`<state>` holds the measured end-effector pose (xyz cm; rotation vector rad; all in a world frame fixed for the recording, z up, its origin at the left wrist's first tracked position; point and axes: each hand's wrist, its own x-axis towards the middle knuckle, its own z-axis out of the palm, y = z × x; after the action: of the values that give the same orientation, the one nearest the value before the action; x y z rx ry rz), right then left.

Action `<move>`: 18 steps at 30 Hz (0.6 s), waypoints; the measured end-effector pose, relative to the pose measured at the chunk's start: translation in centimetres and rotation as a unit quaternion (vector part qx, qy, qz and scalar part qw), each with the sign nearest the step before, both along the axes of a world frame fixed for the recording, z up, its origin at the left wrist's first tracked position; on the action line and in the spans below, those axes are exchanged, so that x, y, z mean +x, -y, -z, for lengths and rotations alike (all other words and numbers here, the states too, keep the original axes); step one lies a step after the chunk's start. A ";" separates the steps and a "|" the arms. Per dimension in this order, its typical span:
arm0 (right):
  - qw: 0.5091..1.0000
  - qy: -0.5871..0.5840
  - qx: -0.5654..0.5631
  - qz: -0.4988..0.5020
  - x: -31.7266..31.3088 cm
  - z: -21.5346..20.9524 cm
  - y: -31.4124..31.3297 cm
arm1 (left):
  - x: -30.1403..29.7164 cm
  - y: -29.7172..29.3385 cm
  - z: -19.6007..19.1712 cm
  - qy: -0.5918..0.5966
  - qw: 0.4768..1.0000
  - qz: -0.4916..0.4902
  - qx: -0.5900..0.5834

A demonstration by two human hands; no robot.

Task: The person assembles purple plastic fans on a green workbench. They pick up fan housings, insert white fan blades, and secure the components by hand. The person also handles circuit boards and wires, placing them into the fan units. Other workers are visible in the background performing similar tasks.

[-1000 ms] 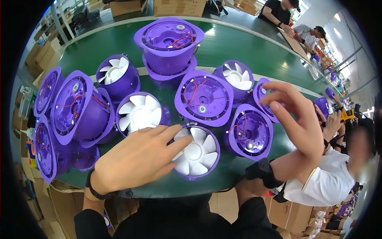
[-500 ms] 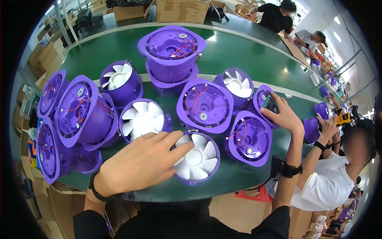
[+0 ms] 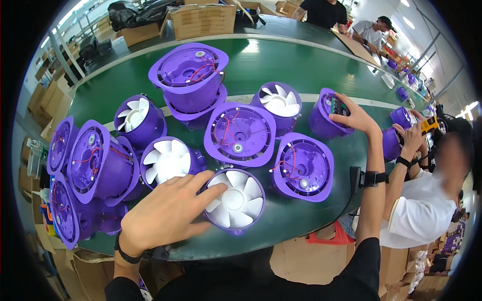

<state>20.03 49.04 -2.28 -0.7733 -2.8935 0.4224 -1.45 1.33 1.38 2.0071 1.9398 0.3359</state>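
My left hand (image 3: 168, 213) is open, its fingers stretched over the near rim of a purple fan unit with white blades (image 3: 233, 199). My right hand (image 3: 357, 116) has its thumb and fingers closed around a small green circuit board with dark parts (image 3: 337, 106). That hand is at the open end of a purple housing (image 3: 321, 124), which stands tilted at the right of the group. Whether the fingers also grip the housing's rim cannot be made out. Nearby is a purple housing with red wires (image 3: 305, 168), its open side up.
More open housings (image 3: 241, 134) and white-bladed fan units (image 3: 168, 161) crowd the green table (image 3: 281, 220). Two housings are stacked (image 3: 188, 93) at the back. Several more lean at the left (image 3: 90, 160). A co-worker (image 3: 422, 205) handles purple parts at the right; cartons (image 3: 203, 22) stand beyond.
My right hand and the housing under it have moved right and away, opening a gap beside the other housings. The view has shifted slightly; my left hand stays by the same fan.
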 end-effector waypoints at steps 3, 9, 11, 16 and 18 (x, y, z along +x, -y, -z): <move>0.976 -0.078 0.187 -0.075 0.1 0.2 2.7 | 0.0 -0.5 -0.6 -0.006 0.999 -0.010 -0.034; 0.975 -0.064 0.085 -0.193 -0.4 0.2 23.7 | -0.3 0.1 -0.4 -0.002 0.998 -0.034 -0.057; 0.985 -0.082 0.088 -0.126 2.0 2.1 24.7 | -0.2 -0.7 -0.2 0.009 0.999 -0.014 -0.049; 0.994 -0.051 0.093 -0.037 6.5 1.8 24.0 | -0.1 -0.1 -0.6 0.014 0.998 -0.028 -0.061; 0.996 -0.047 0.072 0.002 8.3 1.3 22.8 | -0.1 -0.2 -0.7 0.010 0.998 -0.020 -0.063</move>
<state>28.36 26.22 -3.58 -0.7165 -2.7978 0.2378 -1.55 1.50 2.07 1.8801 1.9407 0.2377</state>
